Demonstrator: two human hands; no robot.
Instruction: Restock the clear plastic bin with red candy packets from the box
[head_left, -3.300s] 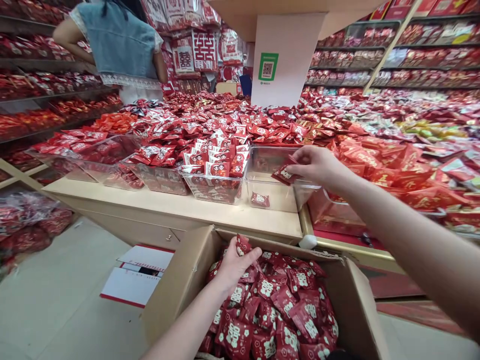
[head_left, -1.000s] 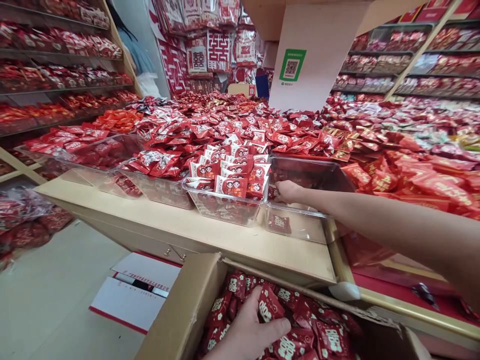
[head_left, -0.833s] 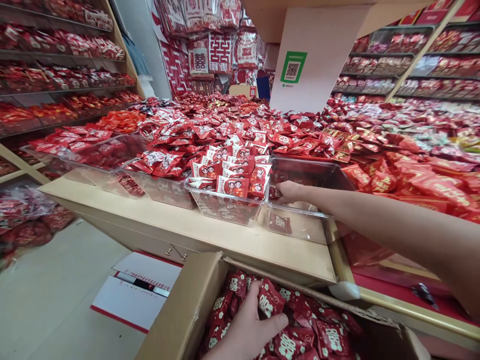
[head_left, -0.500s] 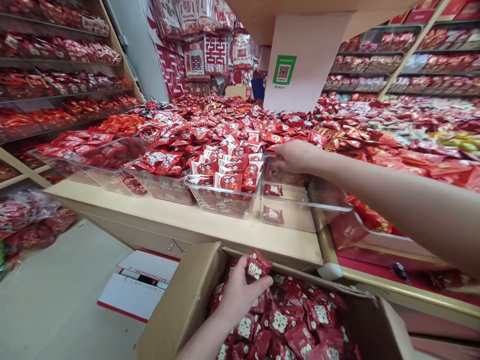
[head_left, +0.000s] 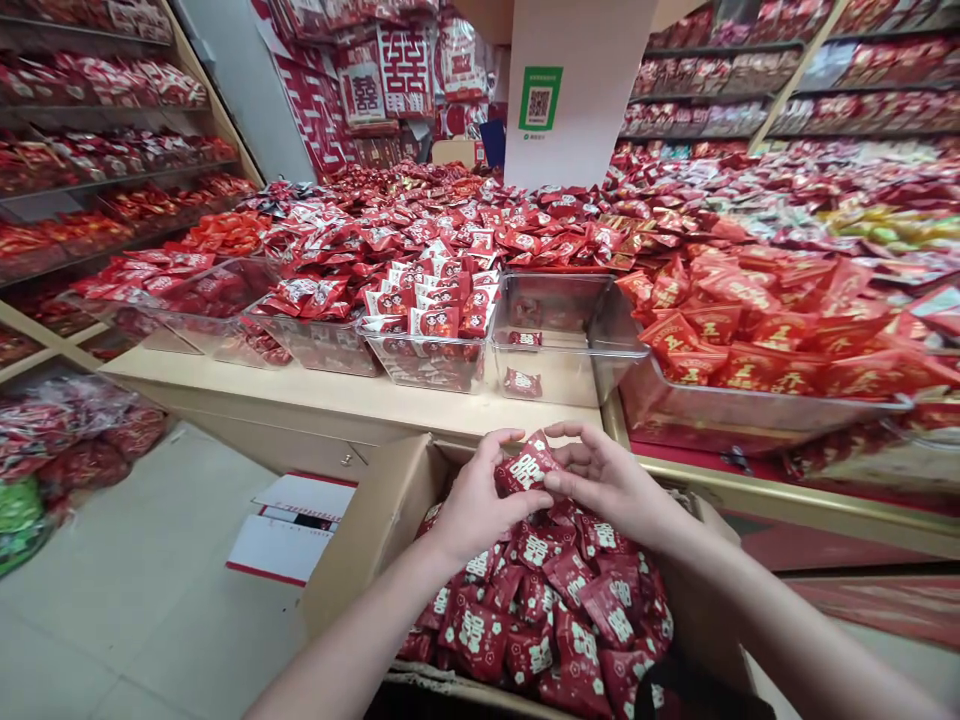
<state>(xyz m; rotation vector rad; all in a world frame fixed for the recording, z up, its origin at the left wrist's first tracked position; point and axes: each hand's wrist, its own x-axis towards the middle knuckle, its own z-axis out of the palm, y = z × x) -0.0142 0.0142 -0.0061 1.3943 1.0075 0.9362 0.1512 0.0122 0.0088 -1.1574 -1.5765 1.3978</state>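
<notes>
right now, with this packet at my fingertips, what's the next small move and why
Probably close the right hand on the packet: the left hand holds it up over the box, and the right thumb seems to meet its edge, with the other fingers loosely curved beside it.

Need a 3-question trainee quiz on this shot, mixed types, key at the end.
1. Fill in: the left hand holds a ____.
2. True or false: the right hand is over the open cardboard box.
3. Compare: which is fuller, the clear bin at the counter's front edge or the orange-red bin just to its right?

Key:
1. Dark red packet.
2. True.
3. The orange-red bin; its packets are heaped above the rim, while much of the clear bin's floor is bare.
</notes>
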